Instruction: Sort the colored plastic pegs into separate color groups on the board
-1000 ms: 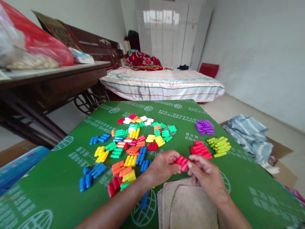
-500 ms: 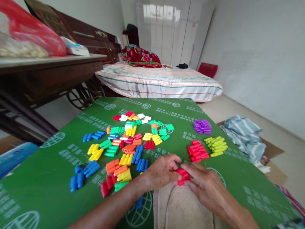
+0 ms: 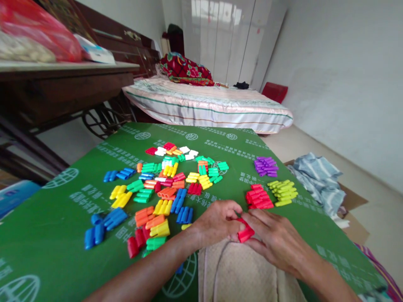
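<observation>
Both hands meet at the table's near edge around a red plastic tube block (image 3: 245, 231). My left hand (image 3: 220, 220) comes from the left, its thumb pressed on the block and its fingers curled. From the right, my right hand (image 3: 272, 235) closes its fingers and thumb on the block's other side. Fingers partly cover the piece, so whether it is one block or several joined ones I cannot tell. Just beyond my hands lies a stack of red tube blocks (image 3: 258, 197). Lime-green blocks (image 3: 282, 192) sit to its right, and purple blocks (image 3: 266, 166) behind.
Mixed blue, yellow, orange, green, white and red blocks (image 3: 166, 193) spread over the left and middle of the green table (image 3: 72, 272). Beige cloth (image 3: 239, 272) lies below my hands. A bed (image 3: 208, 102) stands beyond, and striped fabric (image 3: 316, 180) lies at the right.
The red block has turned in my fingers, and more of its surface now shows. Both hands stay close together. The whole view has shifted slightly.
</observation>
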Available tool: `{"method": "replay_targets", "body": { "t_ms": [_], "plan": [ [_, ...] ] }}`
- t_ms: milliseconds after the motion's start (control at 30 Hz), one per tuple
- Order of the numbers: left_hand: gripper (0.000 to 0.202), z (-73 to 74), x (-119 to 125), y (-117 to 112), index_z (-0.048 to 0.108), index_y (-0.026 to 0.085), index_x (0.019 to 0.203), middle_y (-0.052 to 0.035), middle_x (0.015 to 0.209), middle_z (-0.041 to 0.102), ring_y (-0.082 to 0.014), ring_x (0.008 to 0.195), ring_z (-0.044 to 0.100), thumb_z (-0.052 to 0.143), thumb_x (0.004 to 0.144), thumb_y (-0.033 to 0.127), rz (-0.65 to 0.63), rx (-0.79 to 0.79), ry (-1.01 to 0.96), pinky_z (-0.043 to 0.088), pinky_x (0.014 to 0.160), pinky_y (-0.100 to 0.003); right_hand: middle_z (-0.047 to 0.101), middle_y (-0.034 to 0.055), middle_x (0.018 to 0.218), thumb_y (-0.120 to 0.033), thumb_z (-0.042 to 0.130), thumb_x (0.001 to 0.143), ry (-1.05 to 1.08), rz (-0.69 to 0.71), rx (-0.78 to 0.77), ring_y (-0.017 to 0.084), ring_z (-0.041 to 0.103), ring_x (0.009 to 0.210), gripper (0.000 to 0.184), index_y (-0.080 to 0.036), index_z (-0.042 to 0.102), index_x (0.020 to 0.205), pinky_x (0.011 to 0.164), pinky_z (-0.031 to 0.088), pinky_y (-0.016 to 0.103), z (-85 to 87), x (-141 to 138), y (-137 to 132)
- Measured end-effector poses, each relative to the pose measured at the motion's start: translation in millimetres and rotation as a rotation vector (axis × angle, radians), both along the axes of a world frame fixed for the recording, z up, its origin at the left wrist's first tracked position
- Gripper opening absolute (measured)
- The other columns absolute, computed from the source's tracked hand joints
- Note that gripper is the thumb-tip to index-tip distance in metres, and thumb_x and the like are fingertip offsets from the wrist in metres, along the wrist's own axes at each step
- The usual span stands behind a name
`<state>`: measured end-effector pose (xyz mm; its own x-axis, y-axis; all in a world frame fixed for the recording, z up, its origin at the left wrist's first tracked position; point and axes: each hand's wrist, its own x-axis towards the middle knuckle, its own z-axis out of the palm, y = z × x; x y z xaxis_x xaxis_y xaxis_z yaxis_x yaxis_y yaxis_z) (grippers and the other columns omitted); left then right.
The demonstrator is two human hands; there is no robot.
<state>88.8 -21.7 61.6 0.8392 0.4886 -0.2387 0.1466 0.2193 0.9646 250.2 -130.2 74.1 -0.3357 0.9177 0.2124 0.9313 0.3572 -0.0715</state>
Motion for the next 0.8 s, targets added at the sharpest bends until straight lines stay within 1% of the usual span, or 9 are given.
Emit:
{"method": "replay_targets", "body": {
  "t_ms": [133,267,367,467,533,633,733,800],
  "plan": [
    [0.025,1.2,5,4,0.055,0.015,0.083,0.0025,0.06,0.06,-0.0096,0.051,0.055,0.063,0.066,0.032,0.024,0.071,0.033,0.04,0.049,-0.021,0.063,0.01,0.102,-0.028,0.055,0.086,0.028,-0.024,-0.023,0.02,0.063,0.09,0.029,-0.016,0.057,0.113,0.075,0.053,0.031,0.5,10,8],
    [0.02,6.2,11,10,0.057,0.015,0.081,0.0004,0.063,0.062,-0.0089,0.052,0.055,0.059,0.069,0.032,0.069,0.146,0.068,0.04,0.05,-0.021,0.063,0.0095,0.103,-0.029,0.055,0.086,0.065,-0.076,-0.048,0.019,0.063,0.089,0.027,-0.018,0.058,0.111,0.076,0.052,0.03,1.3,19,20],
    [0.021,7.1,14,13,0.058,0.015,0.082,0.0006,0.063,0.062,-0.0089,0.052,0.055,0.058,0.069,0.031,0.105,0.189,0.079,0.039,0.05,-0.02,0.063,0.0087,0.107,-0.032,0.054,0.087,0.101,-0.089,-0.086,0.018,0.062,0.092,0.028,-0.02,0.059,0.111,0.078,0.051,0.03,3.2,32,27],
    [0.021,1.5,13,15,0.057,0.015,0.082,0.0019,0.061,0.059,-0.009,0.05,0.054,0.058,0.068,0.03,0.149,0.229,0.088,0.038,0.048,-0.02,0.063,0.0082,0.11,-0.032,0.055,0.084,0.083,-0.185,-0.12,0.02,0.062,0.095,0.033,-0.021,0.059,0.115,0.081,0.049,0.031,3.4,57,33],
    [0.02,-4.9,10,17,0.056,0.016,0.08,0.0024,0.059,0.058,-0.009,0.05,0.054,0.058,0.068,0.031,0.16,0.255,0.091,0.039,0.048,-0.02,0.064,0.008,0.107,-0.033,0.058,0.081,0.052,-0.263,-0.165,0.021,0.063,0.093,0.035,-0.022,0.06,0.115,0.081,0.048,0.032,2.5,77,37],
    [0.019,-15.0,5,19,0.057,0.016,0.077,0.0025,0.059,0.057,-0.009,0.05,0.053,0.058,0.067,0.032,0.164,0.298,0.098,0.04,0.049,-0.02,0.067,0.0072,0.103,-0.034,0.059,0.079,0.026,-0.33,-0.261,0.02,0.063,0.087,0.034,-0.023,0.063,0.111,0.078,0.047,0.031,2.5,101,43],
    [0.018,-21.8,-1,19,0.057,0.016,0.077,0.0024,0.059,0.057,-0.0093,0.051,0.053,0.058,0.069,0.032,0.161,0.33,0.109,0.041,0.05,-0.021,0.068,0.0052,0.099,-0.031,0.058,0.077,0.012,-0.362,-0.349,0.019,0.063,0.082,0.031,-0.025,0.064,0.107,0.071,0.044,0.029,4.9,110,50],
    [0.018,-23.8,-4,18,0.058,0.016,0.077,0.0023,0.059,0.056,-0.0099,0.053,0.054,0.058,0.07,0.032,0.152,0.339,0.115,0.042,0.052,-0.022,0.068,0.0031,0.088,-0.03,0.056,0.077,0.009,-0.379,-0.4,0.018,0.062,0.075,0.027,-0.025,0.064,0.102,0.066,0.042,0.027,7.0,111,55]
  ]
}}
